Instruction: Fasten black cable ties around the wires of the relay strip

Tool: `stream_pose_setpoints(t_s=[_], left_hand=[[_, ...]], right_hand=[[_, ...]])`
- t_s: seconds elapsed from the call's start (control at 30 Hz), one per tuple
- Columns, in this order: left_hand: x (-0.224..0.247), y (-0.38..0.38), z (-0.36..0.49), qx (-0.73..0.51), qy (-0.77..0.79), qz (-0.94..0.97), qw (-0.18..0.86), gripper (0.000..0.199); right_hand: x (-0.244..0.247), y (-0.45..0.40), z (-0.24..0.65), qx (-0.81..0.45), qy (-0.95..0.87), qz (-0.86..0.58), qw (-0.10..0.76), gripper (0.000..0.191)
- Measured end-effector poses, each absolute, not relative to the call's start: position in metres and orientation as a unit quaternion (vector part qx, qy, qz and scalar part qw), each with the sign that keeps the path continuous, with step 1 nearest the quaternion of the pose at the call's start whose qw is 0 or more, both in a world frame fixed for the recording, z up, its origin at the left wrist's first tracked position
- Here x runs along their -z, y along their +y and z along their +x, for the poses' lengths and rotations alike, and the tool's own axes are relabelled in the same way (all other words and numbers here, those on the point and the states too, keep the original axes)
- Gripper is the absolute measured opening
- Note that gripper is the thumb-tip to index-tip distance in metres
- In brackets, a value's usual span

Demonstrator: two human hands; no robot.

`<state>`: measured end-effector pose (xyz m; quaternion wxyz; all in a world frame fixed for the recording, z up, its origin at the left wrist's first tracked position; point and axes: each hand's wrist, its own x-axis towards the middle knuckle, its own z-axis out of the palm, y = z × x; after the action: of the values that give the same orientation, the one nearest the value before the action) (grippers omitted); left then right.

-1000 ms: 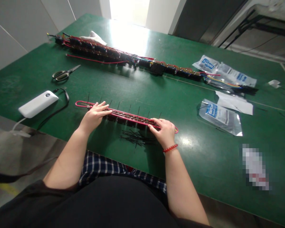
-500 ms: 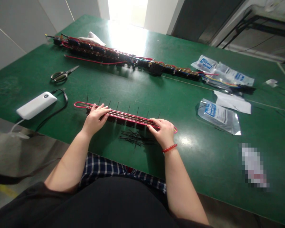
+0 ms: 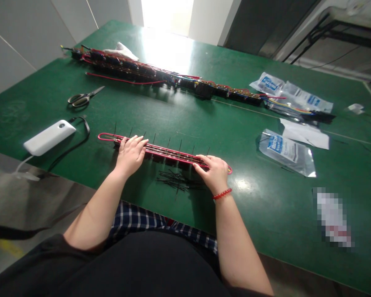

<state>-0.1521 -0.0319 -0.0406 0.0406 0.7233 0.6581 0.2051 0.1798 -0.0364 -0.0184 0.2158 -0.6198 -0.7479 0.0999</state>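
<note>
A long wire harness (image 3: 170,153) lies on the green table in front of me, red wires running along its top over a dark base. Thin black cable ties (image 3: 179,145) stick up along its far side. My left hand (image 3: 131,153) rests on the harness near its left end, fingers stretched out flat across it. Near the right end, my right hand (image 3: 214,171) grips the harness, with the thumb on the near side and the fingers over the top. Loose black cable ties (image 3: 174,180) lie in a pile between my hands, nearer to me.
A longer bundled wire assembly (image 3: 160,74) stretches across the back of the table. Scissors (image 3: 83,99) and a white power bank (image 3: 49,137) with a cable lie at left. Plastic bags (image 3: 286,152) and white paper (image 3: 306,134) are at right.
My left hand has slid slightly to the right along the harness, its fingers now lying flatter over it. My right hand keeps its place on the harness.
</note>
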Motion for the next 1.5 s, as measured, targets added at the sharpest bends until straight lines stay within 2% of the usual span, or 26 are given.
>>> stream_pose_setpoints(t_s=[0.33,0.53,0.73,0.97,1.5], left_hand=[[0.035,-0.033,-0.157,-0.197,0.657,0.728,0.007,0.039],[0.035,-0.046,-0.199,-0.294,0.696,0.654,-0.040,0.038],[0.049,-0.046,-0.220,-0.349,0.698,0.625,0.007,0.042],[0.049,-0.041,-0.219,-0.334,0.703,0.628,0.010,0.024],[0.060,-0.039,-0.226,-0.419,0.663,0.621,0.009,0.013]], right_hand=[[0.018,-0.036,0.180,-0.109,-0.749,-0.617,0.217,0.033],[0.019,-0.035,0.180,-0.110,-0.751,-0.615,0.215,0.033],[0.018,-0.034,0.180,-0.111,-0.753,-0.612,0.212,0.032],[0.020,-0.034,0.182,-0.103,-0.756,-0.611,0.213,0.032],[0.020,-0.034,0.182,-0.085,-0.759,-0.605,0.226,0.030]])
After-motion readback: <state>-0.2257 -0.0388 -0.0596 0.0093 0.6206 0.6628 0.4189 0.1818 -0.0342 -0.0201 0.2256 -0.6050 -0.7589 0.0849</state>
